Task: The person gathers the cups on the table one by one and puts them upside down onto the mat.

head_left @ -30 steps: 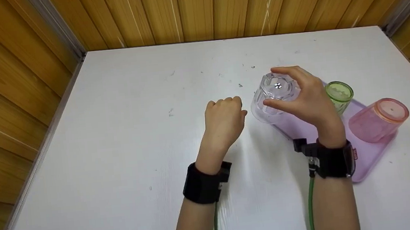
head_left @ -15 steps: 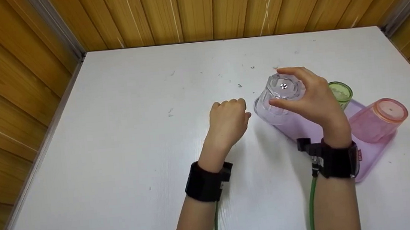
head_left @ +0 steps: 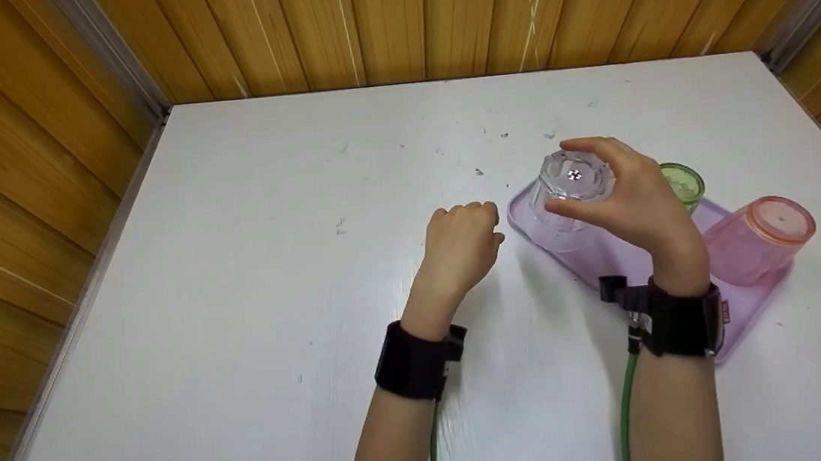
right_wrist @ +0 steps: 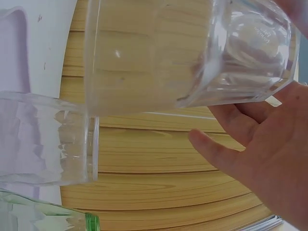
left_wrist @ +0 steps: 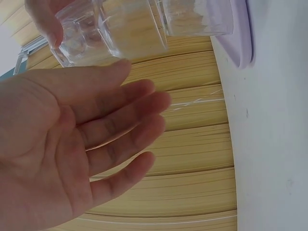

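My right hand (head_left: 633, 198) grips a clear glass (head_left: 575, 175) upside down, thumb and fingers round its base end, above the lilac tray (head_left: 612, 256). A second clear glass (right_wrist: 43, 139) stands inverted on the tray in the right wrist view. The held glass's open rim is near that one's base, and it covers most of it in the head view. Left of the tray, my left hand (head_left: 463, 246) hovers with nothing in it. The left wrist view shows its fingers (left_wrist: 127, 120) loosely bent, with the held glass just beyond the thumb.
On the tray, a green glass (head_left: 685, 184) stands behind my right hand. An inverted pink tumbler (head_left: 761, 238) stands at the tray's right end. The white table (head_left: 236, 292) meets wood-patterned walls (head_left: 390, 21) at the back and sides.
My right hand has carried the clear glass rightward and slightly toward me, farther over the tray. My left hand has drifted slightly right and toward me. The green glass and pink tumbler stay put.
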A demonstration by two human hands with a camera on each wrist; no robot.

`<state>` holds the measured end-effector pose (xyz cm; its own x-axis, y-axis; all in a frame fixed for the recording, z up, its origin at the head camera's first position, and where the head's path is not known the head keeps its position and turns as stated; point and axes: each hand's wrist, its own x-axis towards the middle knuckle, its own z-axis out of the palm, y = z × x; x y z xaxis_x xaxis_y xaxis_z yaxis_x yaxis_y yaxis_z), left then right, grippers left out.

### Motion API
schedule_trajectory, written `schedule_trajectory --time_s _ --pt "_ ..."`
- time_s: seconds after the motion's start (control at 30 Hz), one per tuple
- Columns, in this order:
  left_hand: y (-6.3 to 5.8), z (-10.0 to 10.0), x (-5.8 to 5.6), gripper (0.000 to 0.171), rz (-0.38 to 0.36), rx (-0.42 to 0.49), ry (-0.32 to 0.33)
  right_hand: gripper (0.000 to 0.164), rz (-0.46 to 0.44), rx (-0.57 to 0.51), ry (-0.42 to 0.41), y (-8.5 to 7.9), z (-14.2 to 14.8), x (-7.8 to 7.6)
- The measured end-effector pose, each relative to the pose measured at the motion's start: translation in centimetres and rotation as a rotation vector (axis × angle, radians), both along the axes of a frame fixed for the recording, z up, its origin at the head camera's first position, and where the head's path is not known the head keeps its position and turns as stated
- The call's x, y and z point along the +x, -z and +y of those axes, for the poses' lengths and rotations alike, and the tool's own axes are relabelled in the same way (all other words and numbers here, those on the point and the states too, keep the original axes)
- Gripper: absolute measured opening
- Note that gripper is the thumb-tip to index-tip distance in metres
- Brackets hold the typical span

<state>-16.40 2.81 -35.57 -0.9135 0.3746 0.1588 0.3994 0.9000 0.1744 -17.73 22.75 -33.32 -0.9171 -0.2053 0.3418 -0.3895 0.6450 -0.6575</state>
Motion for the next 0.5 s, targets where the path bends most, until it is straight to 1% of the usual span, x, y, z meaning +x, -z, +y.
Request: schedule_trajectory --time_s 0.3,0.5 --pt "0.7 0.3 -0.5 0.019 -0.05 0.0 0.013 0.069 -0.075 0.047 0.044 -0.1 0.5 0.0" --pt "1.1 0.7 -0.9 0.019 -0.094 -0.028 0.032 0.07 -0.133 0.048 0.058 -0.1 0.8 0.0"
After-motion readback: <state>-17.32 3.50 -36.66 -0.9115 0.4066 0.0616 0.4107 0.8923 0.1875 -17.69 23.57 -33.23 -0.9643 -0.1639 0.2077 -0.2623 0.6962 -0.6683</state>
